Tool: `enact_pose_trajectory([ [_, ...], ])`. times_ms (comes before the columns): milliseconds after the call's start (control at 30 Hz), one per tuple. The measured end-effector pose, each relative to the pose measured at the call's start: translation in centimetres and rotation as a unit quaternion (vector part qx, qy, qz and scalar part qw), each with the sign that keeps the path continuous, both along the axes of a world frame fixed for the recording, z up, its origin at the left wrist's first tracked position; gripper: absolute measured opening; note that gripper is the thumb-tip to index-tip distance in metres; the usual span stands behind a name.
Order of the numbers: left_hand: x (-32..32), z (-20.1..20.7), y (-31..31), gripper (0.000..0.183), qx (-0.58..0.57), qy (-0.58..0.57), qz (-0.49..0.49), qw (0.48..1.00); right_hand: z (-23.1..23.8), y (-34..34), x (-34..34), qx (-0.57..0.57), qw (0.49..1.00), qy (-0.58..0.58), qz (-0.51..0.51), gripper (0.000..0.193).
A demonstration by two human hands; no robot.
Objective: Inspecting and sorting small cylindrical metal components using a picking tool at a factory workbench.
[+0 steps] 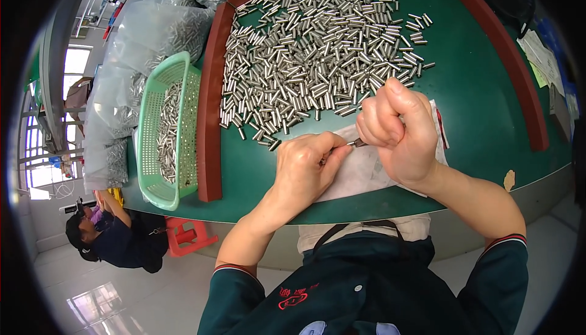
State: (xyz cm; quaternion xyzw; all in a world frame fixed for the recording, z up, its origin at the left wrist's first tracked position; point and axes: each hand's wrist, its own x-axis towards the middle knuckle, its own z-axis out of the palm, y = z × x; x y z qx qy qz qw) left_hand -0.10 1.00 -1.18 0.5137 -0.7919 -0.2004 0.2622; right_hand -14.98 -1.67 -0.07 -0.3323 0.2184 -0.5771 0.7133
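Note:
My left hand [305, 167] is closed in a pinch near the table's front edge. A small metal pin [350, 144] seems to be between its thumb and fingertips, mostly hidden by them. My right hand [397, 130] makes a fist around a slim tool [359, 143]; only its dark end shows, pointing at the left fingertips, and the rest is inside the fist. Under both hands lies a whitish, stained cloth [366, 176]. Just beyond them spreads a large heap of short, shiny metal pins [311, 54], single layer at its near edge.
Dark red rails [210, 109] border the green tabletop [482, 109] left, right and far. Outside the left rail stands a light green basket [189, 133] holding pins, beside clear bags [143, 36] of metal parts. Another person [122, 237] sits at far left by a red stool [186, 237].

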Motion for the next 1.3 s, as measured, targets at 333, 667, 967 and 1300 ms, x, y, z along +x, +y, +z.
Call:
enact_pose_trajectory([
  [333, 0.1, -0.2, -0.3, 0.011, 0.041, 0.048, -0.006, 0.998, -0.5, 0.7, 0.1, -0.045, 0.998, 0.031, 0.009, 0.04],
  [667, 0.2, 0.0, -0.5, 0.009, 0.026, 0.04, -0.009, 0.999, -0.4, 0.7, 0.5, -0.039, 0.998, 0.054, -0.008, 0.037],
  [967, 2.2, 0.4, -0.9, 0.012, 0.463, 0.582, -0.026, 0.668, -0.4, 0.5, 0.2, 0.0, 1.0, 0.005, 0.002, 0.043],
  [1300, 2.5, 0.7, -1.4, 0.015, 0.466, 0.584, 0.0, 0.664, -0.3, 0.1, 0.3, -0.015, 1.0, 0.005, 0.008, 0.042],
])
